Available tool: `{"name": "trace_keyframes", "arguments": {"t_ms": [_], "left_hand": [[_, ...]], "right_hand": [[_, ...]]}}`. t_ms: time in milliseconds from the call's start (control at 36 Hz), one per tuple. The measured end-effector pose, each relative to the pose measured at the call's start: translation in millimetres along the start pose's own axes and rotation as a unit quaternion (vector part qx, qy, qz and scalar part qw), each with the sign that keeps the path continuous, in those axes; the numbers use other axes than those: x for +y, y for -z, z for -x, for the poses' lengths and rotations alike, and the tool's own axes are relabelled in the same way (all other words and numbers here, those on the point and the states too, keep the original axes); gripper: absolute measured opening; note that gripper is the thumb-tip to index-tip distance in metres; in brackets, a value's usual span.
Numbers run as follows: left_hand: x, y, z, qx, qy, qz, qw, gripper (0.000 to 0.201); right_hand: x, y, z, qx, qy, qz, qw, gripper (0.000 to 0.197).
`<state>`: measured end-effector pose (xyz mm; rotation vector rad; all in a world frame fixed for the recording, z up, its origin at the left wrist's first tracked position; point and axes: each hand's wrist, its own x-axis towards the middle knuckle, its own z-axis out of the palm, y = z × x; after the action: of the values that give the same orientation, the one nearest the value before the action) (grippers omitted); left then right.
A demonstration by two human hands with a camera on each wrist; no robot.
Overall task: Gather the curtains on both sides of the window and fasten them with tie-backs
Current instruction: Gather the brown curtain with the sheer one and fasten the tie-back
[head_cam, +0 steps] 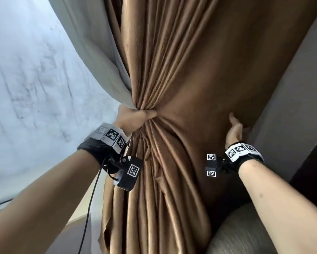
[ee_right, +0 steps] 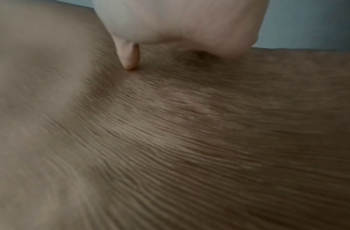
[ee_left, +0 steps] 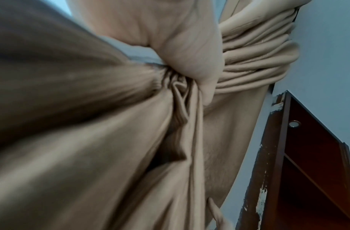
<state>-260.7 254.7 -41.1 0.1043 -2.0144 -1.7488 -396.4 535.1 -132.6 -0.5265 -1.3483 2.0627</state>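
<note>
A brown curtain [head_cam: 181, 61] with a pale grey lining [head_cam: 99, 52] hangs in the middle of the head view. My left hand [head_cam: 135, 117] grips it in a fist at its waist, so the folds bunch and fan out above and below. In the left wrist view the squeezed pleats [ee_left: 254, 62] bulge out past my palm [ee_left: 182, 46]. My right hand [head_cam: 234, 130] is at the curtain's right edge. Its thumb [ee_right: 129, 60] lies on the front of the fabric [ee_right: 170, 132], and its fingers are hidden behind the edge. No tie-back shows in any view.
A bright window [head_cam: 25, 79] fills the left. A grey wall [head_cam: 291, 88] stands close on the right, with dark wooden furniture [ee_left: 308, 155] beside it. A grey ribbed cushion [head_cam: 245, 233] sits low at the right. A black cable [head_cam: 91, 198] hangs from my left wrist.
</note>
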Motion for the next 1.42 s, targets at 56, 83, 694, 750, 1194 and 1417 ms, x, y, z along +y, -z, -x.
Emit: {"name": "trace_keyframes", "arguments": {"t_ms": [56,83,694,750,1194,1417], "left_hand": [[-1,1,-1,-0.001,-0.002,0.001,1.0,0.064],[-1,2,-2,-0.001,-0.004,-0.003,1.0,0.065],[-4,-14,-2,0.01,-0.015,0.008,1.0,0.053],[-4,-15,-1,0.013,-0.021,0.003,1.0,0.054],[-6,-7,8,-0.035,-0.029,0.014,0.999,0.046],[0,-10,9,-0.063,-0.032,0.025,0.997,0.083]], "right_hand": [[25,-5,-27,-0.077,-0.023,-0.03,0.996,0.091],[29,-11,-32,-0.135,-0.012,-0.031,0.99,0.079],[-38,-12,109,-0.2,0.116,0.111,0.967,0.084],[-34,-13,113,-0.261,0.108,0.138,0.949,0.09],[-64,-41,174,-0.123,0.175,0.333,0.919,0.039],[-59,-40,233,-0.175,0.359,0.352,0.847,0.023]]}}
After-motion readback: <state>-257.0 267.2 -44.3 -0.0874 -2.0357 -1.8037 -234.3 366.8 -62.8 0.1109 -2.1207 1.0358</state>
